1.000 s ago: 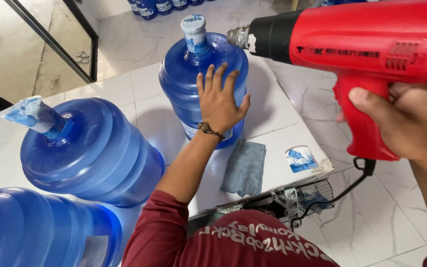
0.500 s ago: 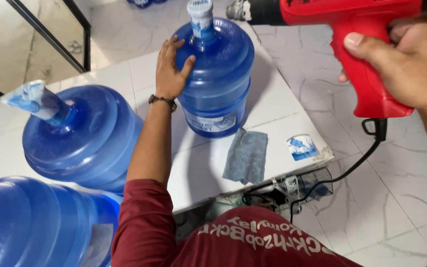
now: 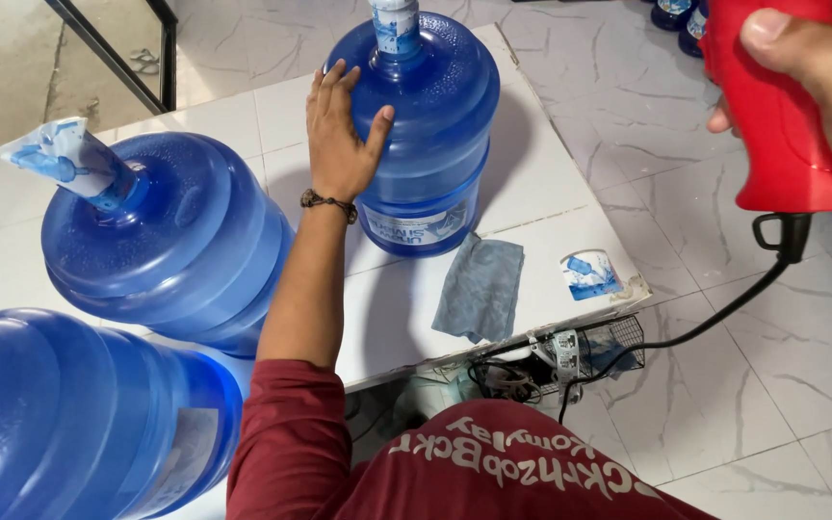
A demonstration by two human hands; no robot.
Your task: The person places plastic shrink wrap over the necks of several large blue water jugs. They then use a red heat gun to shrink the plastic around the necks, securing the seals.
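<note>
My left hand lies flat, fingers spread, on the shoulder of an upright blue water jug standing on a white tiled counter. The jug's neck wears a tight printed sleeve. My right hand grips the handle of a red heat gun at the top right, beside the jug; the gun's nozzle is out of view and its black cord hangs down.
Two more blue jugs stand at left, one with a loose sleeve on its neck, one nearest me. A grey cloth and a small printed seal lie near the counter's front edge. A wire basket hangs below.
The view has dropped and closed in on the jug. My left hand has slid across its shoulder, and the heat gun has moved up and right, its nozzle leaving the frame.
</note>
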